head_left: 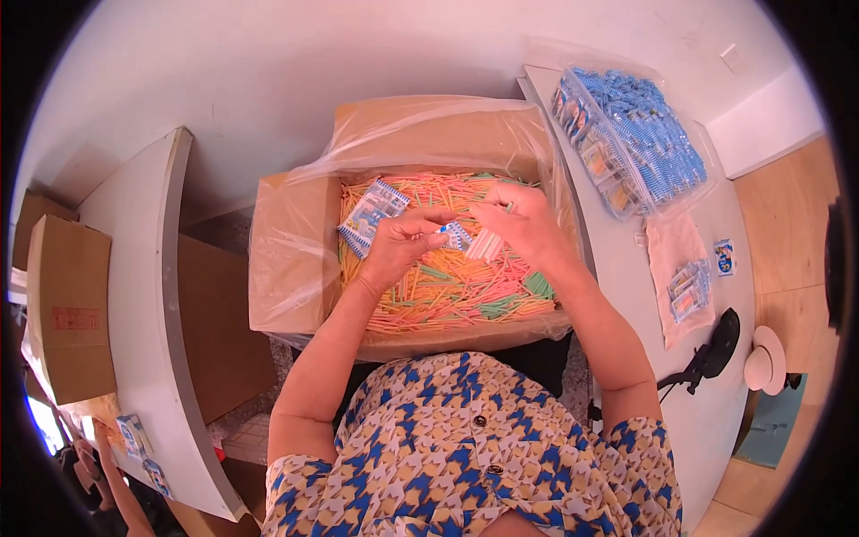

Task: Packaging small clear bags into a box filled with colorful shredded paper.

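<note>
Between thumb and fingers, my left hand point(400, 243) pinches a small blue-and-white plastic packet point(455, 236). Right beside it, my right hand point(526, 224) is closed on a small bundle of thin pale pink and white sticks point(485, 245), their ends close to the packet. Both hands are over an open cardboard box point(295, 259) lined with clear plastic film. Loose pink, orange, yellow and green sticks point(420, 300) fill it. On the sticks, left of my left hand, lies a larger printed blue-and-white packet point(372, 213).
On the right-hand table point(644, 376) are a clear bin point(617, 152) of blue-striped packets, a pink cloth point(676, 242) with several small packets, and a black strap-like object point(716, 349). A left table point(134, 268) has a cardboard carton point(72, 304) nearby. Another person's arm point(121, 488) shows at lower left.
</note>
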Demonstrator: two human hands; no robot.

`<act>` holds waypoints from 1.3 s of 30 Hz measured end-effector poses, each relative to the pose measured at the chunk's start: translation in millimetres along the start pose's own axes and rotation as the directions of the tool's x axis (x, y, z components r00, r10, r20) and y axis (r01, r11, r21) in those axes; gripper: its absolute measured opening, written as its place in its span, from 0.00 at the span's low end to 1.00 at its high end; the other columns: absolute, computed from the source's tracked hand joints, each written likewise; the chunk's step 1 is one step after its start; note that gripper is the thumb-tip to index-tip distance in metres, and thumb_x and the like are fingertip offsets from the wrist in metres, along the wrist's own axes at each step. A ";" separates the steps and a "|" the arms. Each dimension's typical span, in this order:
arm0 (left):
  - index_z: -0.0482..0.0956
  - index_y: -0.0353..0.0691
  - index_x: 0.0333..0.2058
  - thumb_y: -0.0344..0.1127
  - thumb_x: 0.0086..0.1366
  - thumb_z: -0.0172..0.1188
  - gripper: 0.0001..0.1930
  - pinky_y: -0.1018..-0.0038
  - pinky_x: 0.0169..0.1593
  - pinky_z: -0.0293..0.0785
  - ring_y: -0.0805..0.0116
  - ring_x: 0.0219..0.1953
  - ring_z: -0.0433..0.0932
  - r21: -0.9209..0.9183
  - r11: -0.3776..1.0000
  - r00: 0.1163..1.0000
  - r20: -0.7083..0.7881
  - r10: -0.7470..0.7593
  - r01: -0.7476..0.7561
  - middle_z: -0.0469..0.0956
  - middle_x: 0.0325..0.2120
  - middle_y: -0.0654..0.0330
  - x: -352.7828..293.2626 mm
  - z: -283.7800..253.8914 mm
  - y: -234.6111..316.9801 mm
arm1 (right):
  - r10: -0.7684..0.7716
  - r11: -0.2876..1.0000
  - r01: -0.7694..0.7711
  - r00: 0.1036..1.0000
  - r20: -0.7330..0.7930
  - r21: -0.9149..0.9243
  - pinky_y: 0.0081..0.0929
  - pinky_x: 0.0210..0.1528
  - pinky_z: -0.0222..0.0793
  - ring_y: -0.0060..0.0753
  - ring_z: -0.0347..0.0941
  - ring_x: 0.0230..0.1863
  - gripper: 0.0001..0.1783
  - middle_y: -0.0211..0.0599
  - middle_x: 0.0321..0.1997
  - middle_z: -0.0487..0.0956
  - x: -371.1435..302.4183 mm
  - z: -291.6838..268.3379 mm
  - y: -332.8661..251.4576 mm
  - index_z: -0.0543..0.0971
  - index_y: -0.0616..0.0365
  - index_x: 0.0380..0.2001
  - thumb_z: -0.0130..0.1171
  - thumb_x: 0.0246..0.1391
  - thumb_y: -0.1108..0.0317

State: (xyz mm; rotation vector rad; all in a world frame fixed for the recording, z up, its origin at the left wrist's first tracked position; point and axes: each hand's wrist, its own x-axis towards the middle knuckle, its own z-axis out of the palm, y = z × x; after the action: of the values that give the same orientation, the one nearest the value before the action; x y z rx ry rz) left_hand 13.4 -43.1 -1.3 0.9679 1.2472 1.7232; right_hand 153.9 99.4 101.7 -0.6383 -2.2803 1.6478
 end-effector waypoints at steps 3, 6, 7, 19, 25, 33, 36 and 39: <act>0.82 0.36 0.33 0.25 0.57 0.62 0.05 0.76 0.48 0.71 0.72 0.46 0.74 -0.013 1.000 0.999 0.034 -0.006 0.006 0.77 0.45 0.57 0.4 0.1 0.4 | -0.044 0.997 0.043 0.999 -0.029 -0.058 0.20 0.20 0.55 0.12 0.59 0.21 0.13 0.24 0.17 0.68 10.6 0.3 12.0 0.73 0.63 0.19 0.60 0.50 0.66; 0.82 0.36 0.33 0.25 0.57 0.62 0.04 0.76 0.48 0.71 0.71 0.46 0.74 -0.033 0.999 0.998 0.061 -0.031 0.033 0.77 0.45 0.56 -0.5 1.6 1.4 | -0.045 0.995 0.044 0.999 -0.017 -0.089 0.21 0.20 0.55 0.13 0.60 0.20 0.14 0.27 0.16 0.68 14.2 -0.1 16.2 0.72 0.64 0.18 0.59 0.50 0.66; 0.82 0.36 0.32 0.25 0.57 0.62 0.04 0.76 0.48 0.72 0.71 0.46 0.74 -0.053 0.998 0.996 0.076 -0.038 0.042 0.77 0.45 0.56 -0.7 2.3 1.9 | -0.085 0.982 0.078 0.996 -0.029 -0.173 0.23 0.20 0.56 0.16 0.61 0.19 0.14 0.31 0.16 0.68 15.5 2.0 16.2 0.71 0.65 0.18 0.58 0.50 0.66; 0.82 0.35 0.37 0.36 0.64 0.58 0.10 0.80 0.40 0.72 0.79 0.37 0.74 -0.033 0.983 0.983 -0.036 -0.182 0.181 0.80 0.33 0.64 -1.2 -2.7 -6.1 | -0.150 0.947 0.142 0.989 -0.006 -0.290 0.23 0.25 0.63 0.20 0.65 0.22 0.14 0.29 0.19 0.72 5.3 6.6 -15.4 0.73 0.62 0.29 0.61 0.51 0.61; 0.81 0.33 0.38 0.34 0.65 0.53 0.12 0.78 0.39 0.74 0.75 0.36 0.75 0.221 0.947 0.971 0.013 -0.240 0.231 0.79 0.32 0.64 7.9 2.6 -4.6 | -0.407 0.815 0.349 0.913 -0.027 -0.462 0.27 0.36 0.69 0.30 0.75 0.33 0.13 0.37 0.30 0.77 -26.2 16.0 28.3 0.75 0.61 0.40 0.59 0.51 0.70; 0.78 0.33 0.41 0.22 0.52 0.62 0.14 0.66 0.47 0.70 0.57 0.42 0.74 0.948 0.237 0.884 0.085 0.460 -0.215 0.78 0.39 0.55 -7.9 -43.9 -8.3 | -0.053 0.929 -0.082 0.936 -0.349 -0.360 0.23 0.40 0.72 0.23 0.77 0.37 0.14 0.34 0.36 0.80 -156.9 -144.5 34.9 0.77 0.62 0.42 0.61 0.49 0.74; 0.78 0.32 0.41 0.23 0.49 0.63 0.17 0.61 0.51 0.67 0.50 0.47 0.69 0.997 0.071 0.929 -0.038 0.368 0.013 0.75 0.43 0.52 -6.8 -38.3 4.0 | -0.003 0.863 -0.331 0.753 -0.659 -0.382 0.20 0.37 0.70 0.20 0.74 0.34 0.15 0.31 0.32 0.79 -223.8 -244.6 70.3 0.77 0.63 0.39 0.59 0.44 0.78; 0.73 0.35 0.46 0.24 0.50 0.61 0.21 0.60 0.49 0.67 0.50 0.47 0.69 0.996 -0.049 0.953 -0.054 0.297 0.072 0.74 0.45 0.52 -0.4 -41.1 -8.0 | -0.109 0.614 -0.548 0.654 -0.748 -0.568 0.33 0.34 0.69 0.44 0.77 0.31 0.14 0.49 0.29 0.78 -282.4 -316.9 133.9 0.77 0.62 0.35 0.58 0.42 0.71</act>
State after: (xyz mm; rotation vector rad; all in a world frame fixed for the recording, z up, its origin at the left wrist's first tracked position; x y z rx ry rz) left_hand -22.3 -56.9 -18.4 1.6925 2.8770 0.6435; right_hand 568.9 259.9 92.0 -1.5295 -2.1581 0.1675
